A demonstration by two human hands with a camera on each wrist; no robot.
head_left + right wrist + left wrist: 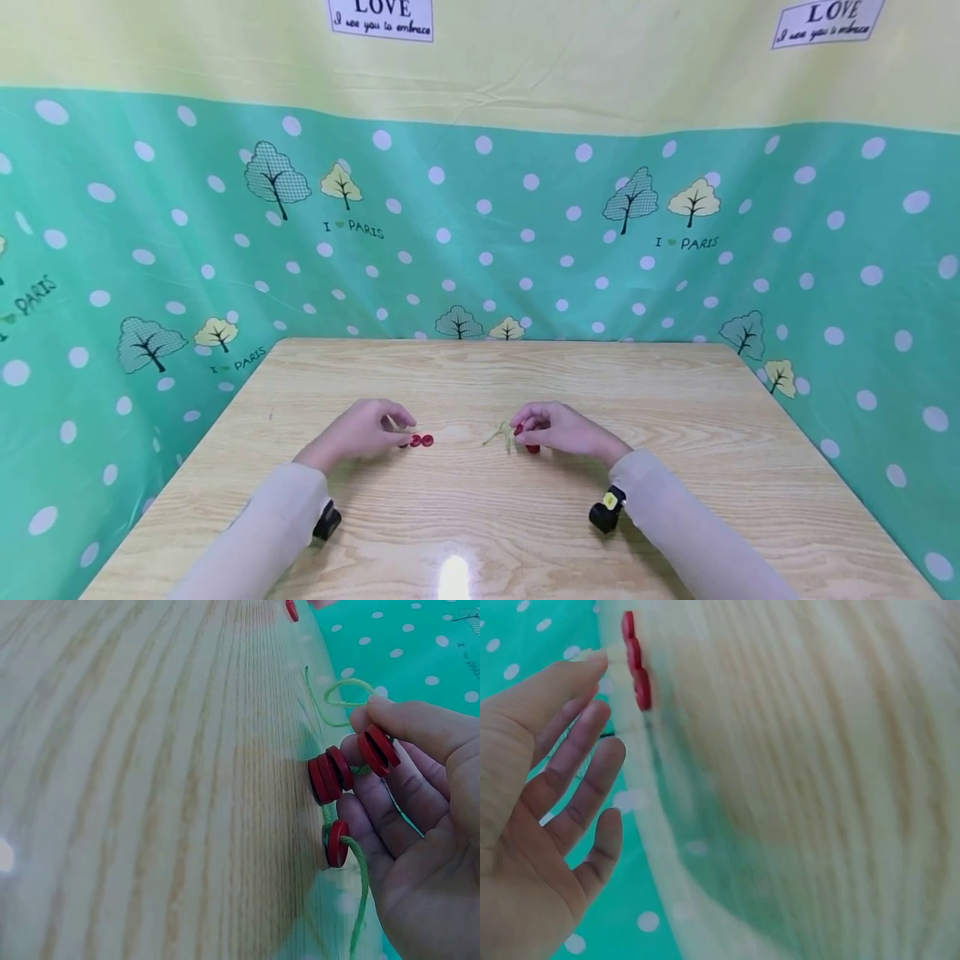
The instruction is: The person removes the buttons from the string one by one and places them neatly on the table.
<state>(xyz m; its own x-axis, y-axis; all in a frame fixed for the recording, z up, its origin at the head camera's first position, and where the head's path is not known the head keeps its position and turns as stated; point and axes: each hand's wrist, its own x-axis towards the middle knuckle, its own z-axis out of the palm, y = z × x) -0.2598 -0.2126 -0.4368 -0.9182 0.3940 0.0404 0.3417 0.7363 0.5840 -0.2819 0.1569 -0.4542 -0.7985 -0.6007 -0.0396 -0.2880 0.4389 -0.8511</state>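
Note:
Three round red buttons [634, 654] lie in a row on the wooden table, also visible as red buttons [427, 440] in the head view. My left hand [367, 429] is right beside them, fingers loosely bent and thumb tip close to the row; in the left wrist view the left hand [555, 772] has nothing in its palm. My right hand [420, 780] pinches a green string [349, 703] between thumb and index fingertip. Several red buttons [330, 776] are threaded on this string, some hanging by the fingers. In the head view, the right hand [558, 429] partly hides them.
The light wood table [480, 517] spreads around both hands. Behind it hangs a green and yellow curtain [480, 217] with dots and printed trees. A loose end of string [495, 433] lies left of the right hand.

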